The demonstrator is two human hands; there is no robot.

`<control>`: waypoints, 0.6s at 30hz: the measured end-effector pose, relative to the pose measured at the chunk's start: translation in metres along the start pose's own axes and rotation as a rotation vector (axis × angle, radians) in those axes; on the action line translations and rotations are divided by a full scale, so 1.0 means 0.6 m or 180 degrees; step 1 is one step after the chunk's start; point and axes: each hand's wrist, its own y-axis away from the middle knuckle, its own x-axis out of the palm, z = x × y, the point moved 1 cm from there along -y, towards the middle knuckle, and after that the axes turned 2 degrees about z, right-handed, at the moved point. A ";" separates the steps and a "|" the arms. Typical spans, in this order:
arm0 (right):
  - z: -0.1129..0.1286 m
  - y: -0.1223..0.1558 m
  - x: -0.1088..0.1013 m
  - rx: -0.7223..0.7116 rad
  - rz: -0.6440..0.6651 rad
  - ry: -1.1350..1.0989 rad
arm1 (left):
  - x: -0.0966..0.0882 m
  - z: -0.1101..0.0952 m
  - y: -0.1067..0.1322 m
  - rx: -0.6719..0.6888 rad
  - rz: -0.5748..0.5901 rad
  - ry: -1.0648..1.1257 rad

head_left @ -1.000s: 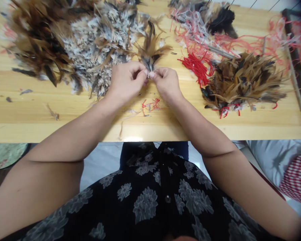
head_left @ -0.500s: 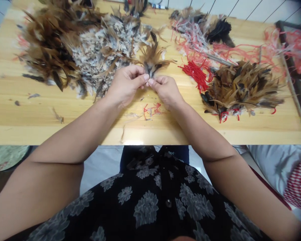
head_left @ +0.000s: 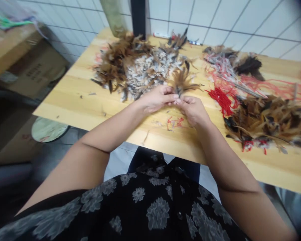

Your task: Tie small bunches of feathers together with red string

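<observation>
A small bunch of brown and black feathers (head_left: 182, 82) fans upward between my hands, above the wooden table. My left hand (head_left: 158, 99) pinches its base from the left side. From the right, my right hand (head_left: 192, 107) closes thumb and fingers on the same base, and the fingertips of both hands meet there. Behind my left hand spreads a big heap of loose feathers (head_left: 145, 72), brown at the left and pale grey in the middle. Red thread scraps (head_left: 175, 123) lie on the tabletop just below the hands.
To the right lie a bundle of red cords (head_left: 223, 102) and a pile of brown feather bunches (head_left: 268, 118) with red ties. Pink and white strings (head_left: 224, 68) tangle farther back. A round stool (head_left: 48, 130) and cardboard boxes (head_left: 32, 72) stand left of the table (head_left: 72, 100).
The view has swung left and up, bringing in the tiled wall, boxes and stool. Both hands still hold the feather bunch in much the same pose.
</observation>
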 end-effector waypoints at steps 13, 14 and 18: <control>-0.026 -0.019 -0.034 0.0249 -0.0385 -0.0115 | 0.017 0.002 -0.024 -0.0284 -0.0256 0.0472; -0.029 -0.020 -0.036 0.0190 -0.0441 -0.0092 | 0.017 0.005 -0.025 -0.0290 -0.0244 0.0516; -0.037 -0.024 -0.039 0.0174 -0.0555 0.0017 | 0.022 0.019 -0.031 -0.0271 -0.0228 0.0595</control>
